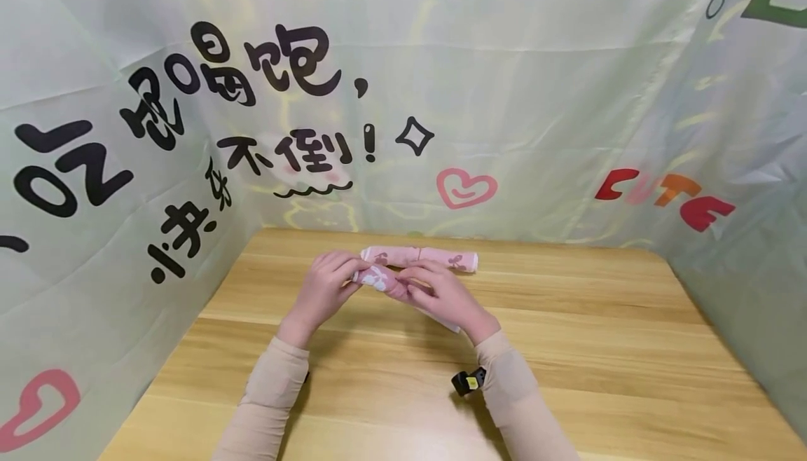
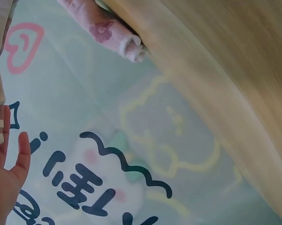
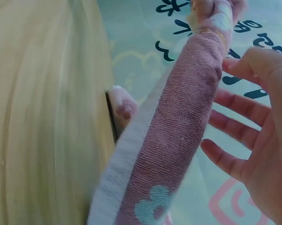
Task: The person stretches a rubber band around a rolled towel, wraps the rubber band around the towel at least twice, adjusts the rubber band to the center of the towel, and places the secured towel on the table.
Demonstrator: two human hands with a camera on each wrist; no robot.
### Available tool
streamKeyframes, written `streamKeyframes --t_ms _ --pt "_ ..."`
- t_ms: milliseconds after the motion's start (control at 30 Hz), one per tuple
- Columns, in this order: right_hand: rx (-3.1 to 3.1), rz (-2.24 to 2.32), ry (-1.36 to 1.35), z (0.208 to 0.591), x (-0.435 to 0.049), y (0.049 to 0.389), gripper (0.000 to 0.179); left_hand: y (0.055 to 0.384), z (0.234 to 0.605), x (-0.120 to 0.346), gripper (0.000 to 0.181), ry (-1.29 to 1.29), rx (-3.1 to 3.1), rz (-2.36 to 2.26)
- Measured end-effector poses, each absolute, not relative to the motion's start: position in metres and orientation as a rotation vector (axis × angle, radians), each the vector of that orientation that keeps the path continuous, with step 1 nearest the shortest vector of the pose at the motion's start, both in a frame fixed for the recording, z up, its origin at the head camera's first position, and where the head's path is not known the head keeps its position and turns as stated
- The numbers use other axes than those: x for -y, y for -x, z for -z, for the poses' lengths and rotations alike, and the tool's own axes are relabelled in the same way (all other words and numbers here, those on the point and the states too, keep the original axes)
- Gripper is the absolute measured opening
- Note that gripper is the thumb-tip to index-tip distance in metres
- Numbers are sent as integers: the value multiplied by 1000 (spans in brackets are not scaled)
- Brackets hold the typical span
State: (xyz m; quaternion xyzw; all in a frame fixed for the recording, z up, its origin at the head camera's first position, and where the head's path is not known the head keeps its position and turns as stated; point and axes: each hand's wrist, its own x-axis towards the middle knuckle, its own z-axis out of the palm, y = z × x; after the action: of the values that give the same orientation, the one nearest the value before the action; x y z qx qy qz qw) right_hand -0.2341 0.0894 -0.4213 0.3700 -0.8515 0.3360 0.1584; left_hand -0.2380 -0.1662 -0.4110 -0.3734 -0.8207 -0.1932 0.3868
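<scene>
A rolled pink towel (image 1: 384, 280) with pale flower shapes is held above the table, its lower end slanting down to the right. My left hand (image 1: 328, 282) grips its upper left end. My right hand (image 1: 444, 296) is at its middle, thumb and fingertips on the roll. From the right wrist, the towel (image 3: 178, 122) shows a white edge and a thin band near the top; the right fingers (image 3: 244, 112) lie along its side. The left wrist view catches only part of the left hand (image 2: 9, 173). A second rolled towel (image 1: 435, 258) lies behind, with a band around its middle.
The wooden table (image 1: 599, 349) runs up to a printed fabric curtain (image 1: 536, 111) at the back and sides. A small black device (image 1: 468, 382) is attached at the right wrist.
</scene>
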Motion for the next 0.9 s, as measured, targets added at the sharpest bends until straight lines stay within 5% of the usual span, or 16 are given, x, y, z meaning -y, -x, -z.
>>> streamKeyframes --t_ms 467,900 --pt "2604 -1429 -1000 428 -89 236 48 237 410 165 25 1011 2020 476" --pt "2706 -1460 -811 428 -85 236 41 236 410 163 39 1012 2107 399"
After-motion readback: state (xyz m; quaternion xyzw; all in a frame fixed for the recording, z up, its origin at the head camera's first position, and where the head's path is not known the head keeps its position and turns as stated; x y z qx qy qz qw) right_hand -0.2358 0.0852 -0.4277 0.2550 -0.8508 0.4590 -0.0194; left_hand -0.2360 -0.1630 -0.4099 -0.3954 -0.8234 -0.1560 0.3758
